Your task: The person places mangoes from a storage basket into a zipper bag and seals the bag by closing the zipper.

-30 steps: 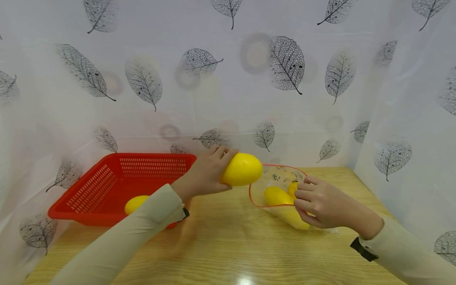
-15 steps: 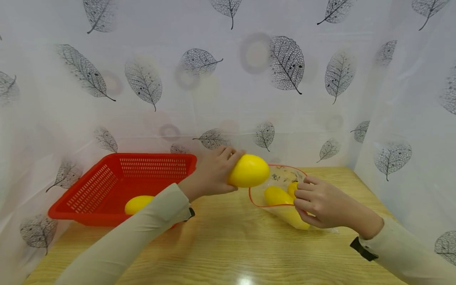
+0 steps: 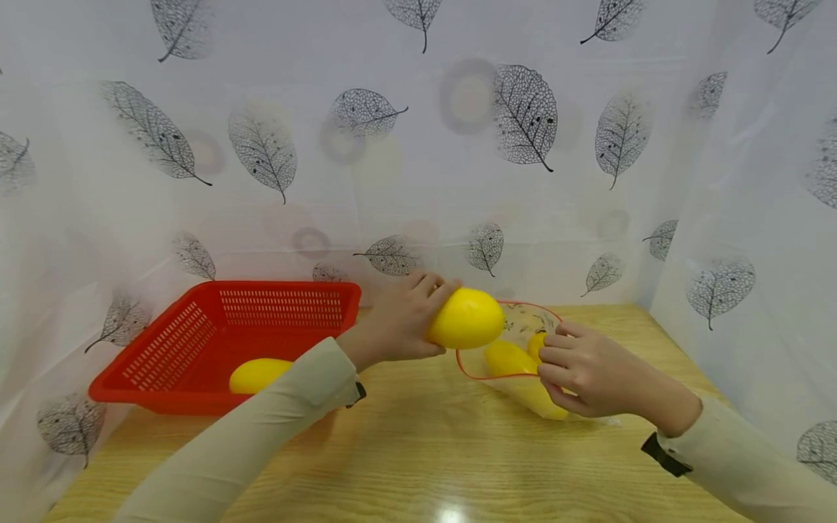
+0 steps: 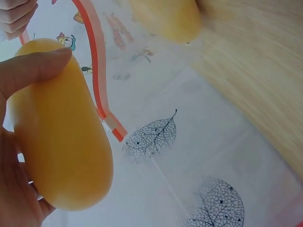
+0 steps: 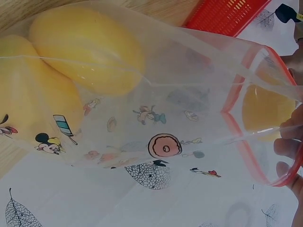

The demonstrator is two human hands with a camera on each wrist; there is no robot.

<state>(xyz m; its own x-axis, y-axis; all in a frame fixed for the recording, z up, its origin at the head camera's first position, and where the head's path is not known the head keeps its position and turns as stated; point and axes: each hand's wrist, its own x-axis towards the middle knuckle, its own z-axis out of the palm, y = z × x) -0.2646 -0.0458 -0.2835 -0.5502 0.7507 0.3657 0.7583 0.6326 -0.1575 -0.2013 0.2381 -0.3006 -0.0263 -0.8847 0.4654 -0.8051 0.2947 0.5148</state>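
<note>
My left hand (image 3: pixel 405 319) holds a yellow mango (image 3: pixel 467 319) above the left side of a clear plastic bag's mouth. That bag (image 3: pixel 480 378) has a red-edged opening and cartoon prints. Pinching its rim on the near right is my right hand (image 3: pixel 588 370). Two more mangoes (image 5: pixel 87 49) lie inside the bag, seen through the plastic in the right wrist view. In the left wrist view, my thumb lies across one end of the held mango (image 4: pixel 66 137), close to the red edge (image 4: pixel 97 71).
A red plastic basket (image 3: pixel 281 305) with slotted walls stands on the left of the wooden table (image 3: pixel 418 450). One mango (image 3: pixel 258 375) lies in it, partly covered by my left sleeve. A white leaf-print sheet (image 3: pixel 418 167) hangs behind and along both sides.
My left hand has carried the mango to the right and slightly down, from beside the bag to over its mouth. My right hand has stayed at the rim.
</note>
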